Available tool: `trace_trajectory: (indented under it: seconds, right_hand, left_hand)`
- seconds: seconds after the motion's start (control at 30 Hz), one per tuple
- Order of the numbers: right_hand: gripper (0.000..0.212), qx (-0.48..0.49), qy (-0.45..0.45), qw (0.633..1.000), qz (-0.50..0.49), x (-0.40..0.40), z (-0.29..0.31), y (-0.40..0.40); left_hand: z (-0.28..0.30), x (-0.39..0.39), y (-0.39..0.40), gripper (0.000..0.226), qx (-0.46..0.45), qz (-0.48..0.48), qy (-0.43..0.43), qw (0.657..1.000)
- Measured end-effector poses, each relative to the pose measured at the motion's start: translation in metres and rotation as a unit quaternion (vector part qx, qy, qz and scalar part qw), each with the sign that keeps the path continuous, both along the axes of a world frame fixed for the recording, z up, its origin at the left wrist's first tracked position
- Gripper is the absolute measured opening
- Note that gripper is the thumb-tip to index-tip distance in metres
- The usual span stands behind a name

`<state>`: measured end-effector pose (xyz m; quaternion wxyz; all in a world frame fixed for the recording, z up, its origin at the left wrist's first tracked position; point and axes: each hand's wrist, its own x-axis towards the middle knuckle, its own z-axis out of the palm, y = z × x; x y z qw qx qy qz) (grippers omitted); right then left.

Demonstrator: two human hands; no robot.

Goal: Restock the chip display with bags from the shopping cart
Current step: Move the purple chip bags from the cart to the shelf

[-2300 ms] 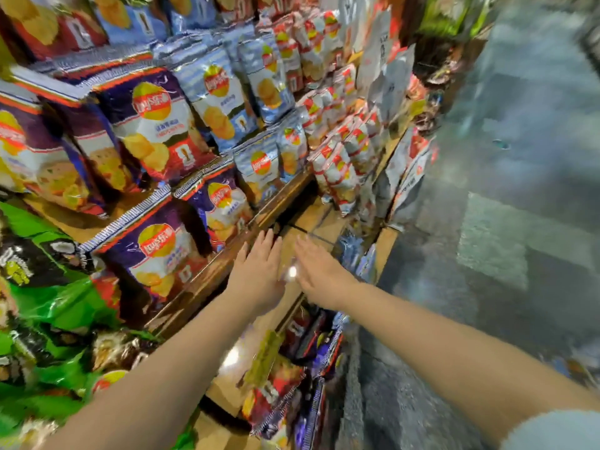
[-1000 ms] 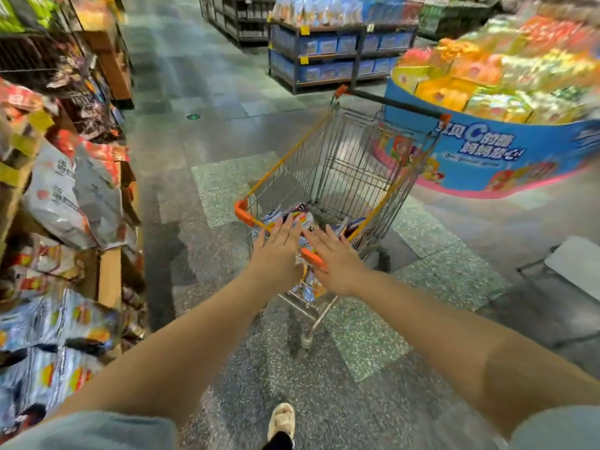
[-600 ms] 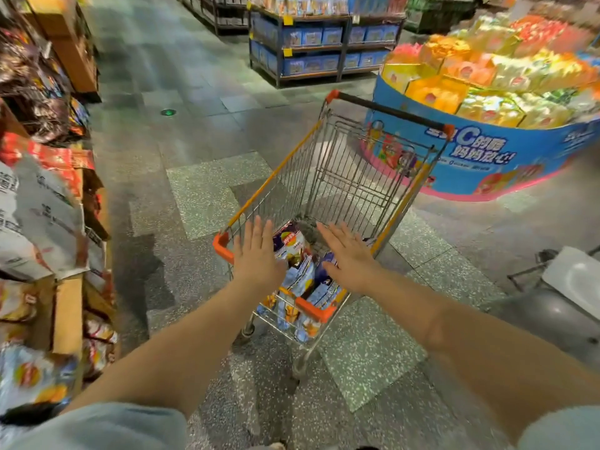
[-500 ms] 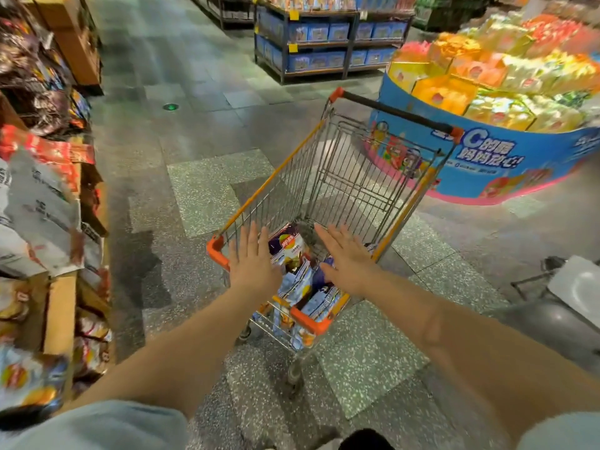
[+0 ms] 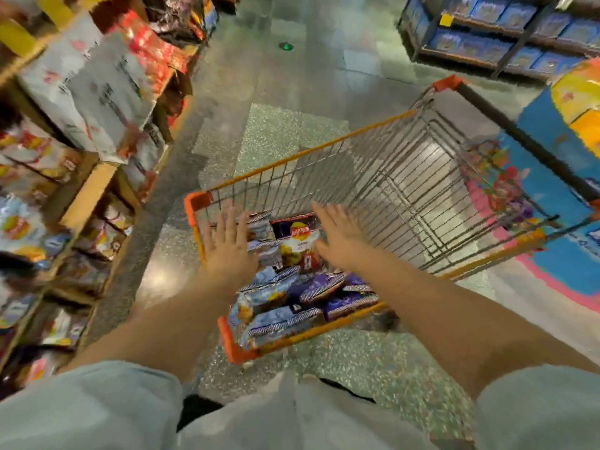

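Motion blur smears the chip display (image 5: 74, 177) along the left edge, from 8 to 11 o'clock, so its bags read only as patches of colour on wooden shelves, and the frame cuts it off. The shopping cart (image 5: 383, 203) sits at centre, its long axis running from 7 o'clock towards 2 o'clock, with the dark push handle at the far, upper-right end. The chip bags (image 5: 292, 297) lie heaped at the near end of the basket, mostly blue and purple; one dark bag (image 5: 297, 237) stands more upright between the hands, logo facing the camera. Their print is unreadable. The left hand (image 5: 229, 245) and right hand (image 5: 337, 240) hover over the heap, palms down, fingers straight and spread, gripping nothing; whether they touch a bag I cannot tell. The floor (image 5: 292, 138) is speckled grey-green stone. A blue round promotional stand (image 5: 561, 151) is at 3 o'clock, shelves of blue boxes (image 5: 506, 37) at 1 o'clock.
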<state>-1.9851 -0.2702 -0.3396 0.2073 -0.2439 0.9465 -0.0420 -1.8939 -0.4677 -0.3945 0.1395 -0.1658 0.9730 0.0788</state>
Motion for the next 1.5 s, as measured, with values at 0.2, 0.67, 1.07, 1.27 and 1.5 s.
trace_trajectory:
  seconds: [0.2, 0.67, 1.07, 1.27, 1.5]
  right_hand:
    - [0.083, 0.031, -0.046, 0.998, 0.025, -0.051, -0.067, -0.006]
    - [0.101, 0.039, -0.095, 0.991, -0.086, -0.134, -0.227, -0.051]
    - [0.123, 0.069, -0.058, 0.994, -0.067, -0.129, -0.305, -0.077]
    - [0.122, 0.009, -0.053, 0.991, -0.121, -0.135, -0.319, -0.064]
    - [0.114, -0.080, -0.080, 0.979, -0.169, -0.137, -0.334, -0.061]
  left_hand:
    - [-0.038, -0.005, 0.029, 0.074, 0.008, 0.040, -0.011, 0.999]
    - [-0.099, -0.105, 0.025, 0.087, 0.016, 0.018, 0.074, 0.997]
    - [-0.086, -0.129, -0.014, 0.088, -0.020, -0.009, 0.104, 0.994]
    - [-0.088, -0.133, -0.012, 0.084, -0.048, -0.037, 0.027, 0.998]
    - [-0.090, -0.134, -0.007, 0.085, -0.076, -0.073, -0.017, 0.994]
